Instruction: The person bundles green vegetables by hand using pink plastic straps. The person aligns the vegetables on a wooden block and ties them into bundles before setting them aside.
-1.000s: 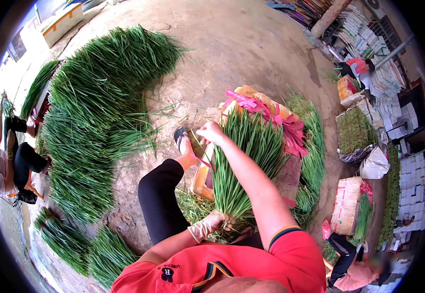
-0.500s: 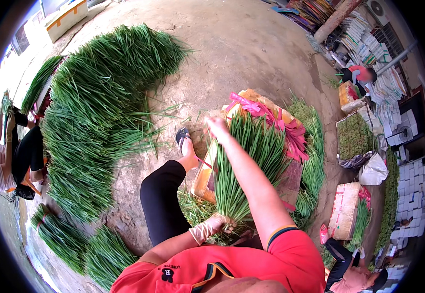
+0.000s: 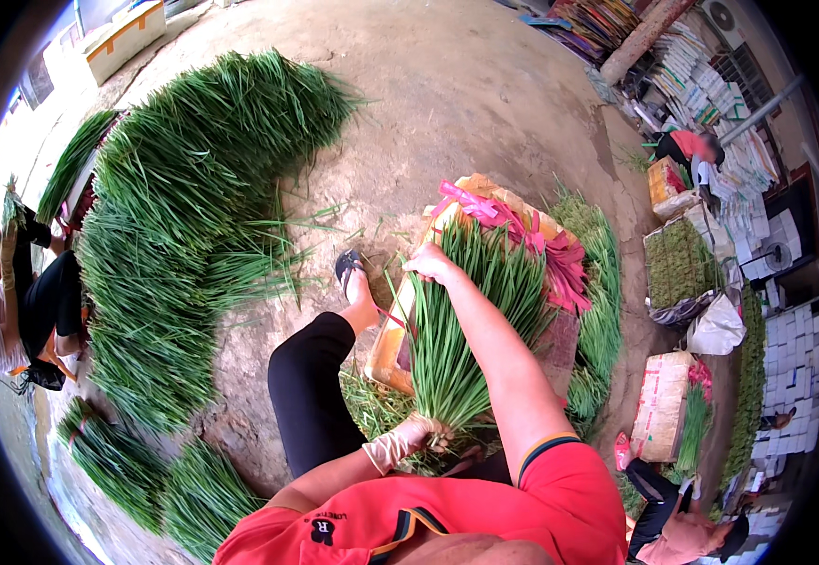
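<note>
A fanned bunch of garlic chives (image 3: 485, 311) lies across a low box (image 3: 389, 356) in front of me, its long green leaves pointing away. My left hand (image 3: 411, 435), in a pale glove, is closed around the stem ends. My right hand (image 3: 433, 265) is bare and reaches over the bunch to its far left edge. Its fingers are bent in at the outer leaves there and look closed on a few of them. Pink ribbons (image 3: 513, 221) are heaped on the far end of the box, past the leaf tips.
A large heap of chives (image 3: 165, 235) covers the ground to the left, with tied bundles (image 3: 118, 461) nearer. More greens (image 3: 602, 282) lie right of the box. Co-workers (image 3: 5, 311) sit at left and at right (image 3: 682, 532), beside another box (image 3: 662, 405). Loose trimmings (image 3: 372, 405) lie near my knee.
My right hand has come down from beyond the bunch's left edge, where it was blurred, onto the outer leaves. My left hand keeps its grip on the stems.
</note>
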A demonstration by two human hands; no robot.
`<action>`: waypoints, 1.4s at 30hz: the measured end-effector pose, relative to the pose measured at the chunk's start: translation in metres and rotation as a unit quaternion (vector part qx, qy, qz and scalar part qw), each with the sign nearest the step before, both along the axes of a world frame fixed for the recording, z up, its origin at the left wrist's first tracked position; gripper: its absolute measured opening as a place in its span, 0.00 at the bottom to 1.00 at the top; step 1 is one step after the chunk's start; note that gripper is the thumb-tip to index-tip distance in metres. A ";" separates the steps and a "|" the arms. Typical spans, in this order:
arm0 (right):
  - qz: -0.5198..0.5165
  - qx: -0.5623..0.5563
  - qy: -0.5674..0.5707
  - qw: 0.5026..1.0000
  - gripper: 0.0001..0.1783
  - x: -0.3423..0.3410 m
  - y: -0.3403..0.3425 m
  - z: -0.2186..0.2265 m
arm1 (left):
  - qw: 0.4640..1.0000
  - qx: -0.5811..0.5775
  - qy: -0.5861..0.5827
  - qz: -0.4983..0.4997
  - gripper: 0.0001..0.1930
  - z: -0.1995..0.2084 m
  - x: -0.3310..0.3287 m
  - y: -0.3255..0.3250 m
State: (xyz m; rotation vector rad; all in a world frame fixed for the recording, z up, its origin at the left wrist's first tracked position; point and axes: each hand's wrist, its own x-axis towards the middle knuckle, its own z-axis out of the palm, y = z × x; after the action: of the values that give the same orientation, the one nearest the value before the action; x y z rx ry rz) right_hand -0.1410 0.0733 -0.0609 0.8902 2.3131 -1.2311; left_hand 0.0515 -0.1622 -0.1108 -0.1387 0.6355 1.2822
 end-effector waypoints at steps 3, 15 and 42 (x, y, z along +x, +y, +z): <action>-0.032 -0.047 0.032 0.998 0.08 0.004 0.005 -0.004 | 1.000 0.006 0.002 -0.006 0.08 -0.001 -0.001 0.001; -0.165 -0.069 0.135 0.975 0.10 0.004 -0.007 -0.008 | 1.000 0.009 0.008 0.000 0.07 -0.010 -0.001 -0.002; -0.475 0.042 0.344 0.809 0.09 0.095 0.093 0.064 | 0.999 0.038 -0.025 -0.018 0.10 -0.003 -0.020 -0.009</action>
State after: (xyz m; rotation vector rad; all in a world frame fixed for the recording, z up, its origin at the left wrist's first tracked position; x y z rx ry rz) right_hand -0.0462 0.1660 0.0028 2.0780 2.4636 -2.1310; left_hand 0.0315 -0.1716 -0.1139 -0.0965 0.5435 1.2614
